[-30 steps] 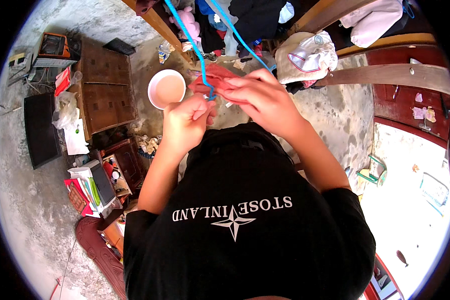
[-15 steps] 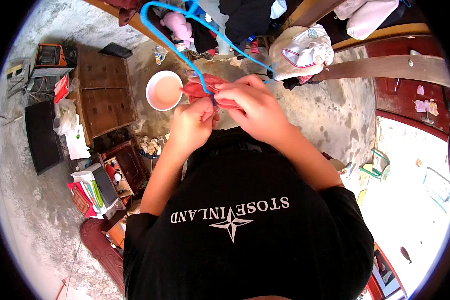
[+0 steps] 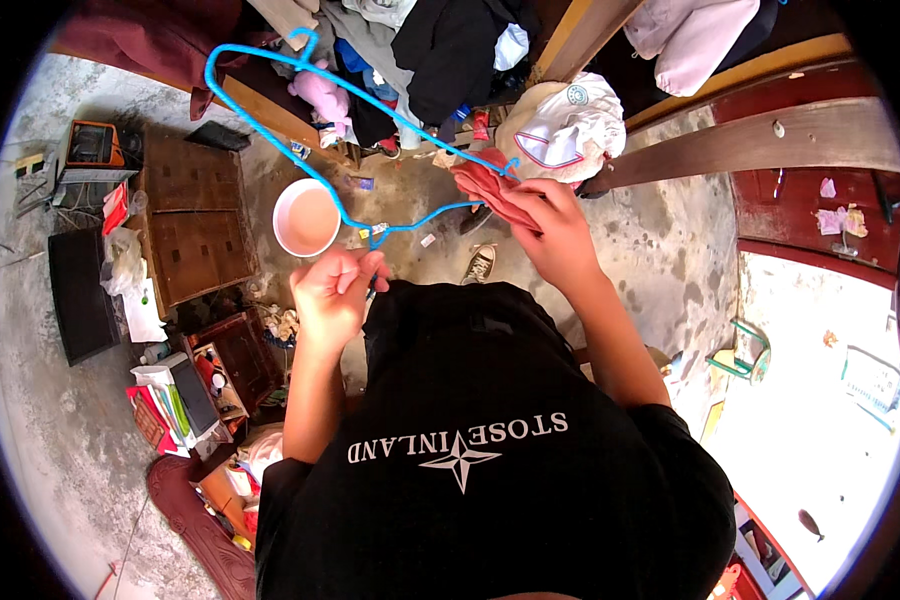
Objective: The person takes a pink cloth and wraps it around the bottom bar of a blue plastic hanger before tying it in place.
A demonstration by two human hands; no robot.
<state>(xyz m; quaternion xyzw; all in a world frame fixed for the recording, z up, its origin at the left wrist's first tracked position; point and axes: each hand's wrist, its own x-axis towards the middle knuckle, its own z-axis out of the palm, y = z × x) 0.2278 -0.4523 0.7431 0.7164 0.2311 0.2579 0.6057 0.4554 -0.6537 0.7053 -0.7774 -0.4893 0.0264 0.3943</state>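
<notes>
A blue clothes hanger (image 3: 266, 138) spans the space in front of me. Its neck end runs into my left hand (image 3: 332, 300), whose fingers are closed around it; the hook is mostly hidden there. My right hand (image 3: 558, 240) grips a folded red cloth (image 3: 492, 188). That cloth lies against the hanger's right end, and whether it wraps the wire I cannot tell. Below and left of the hanger, a white bucket (image 3: 279, 216) contains cloudy brownish water.
Clothes hang or lie in a heap (image 3: 440, 45) at the far side, by wooden beams (image 3: 770, 140). A brown wooden cabinet (image 3: 195, 225) stands at the left, near a dark flat screen (image 3: 78, 297). One shoe (image 3: 479, 264) shows on the stained concrete floor.
My hands have moved apart: the right one went rightward with the red cloth to the hanger's right end, the left one left and nearer. The hanger has swung left and shows more fully.
</notes>
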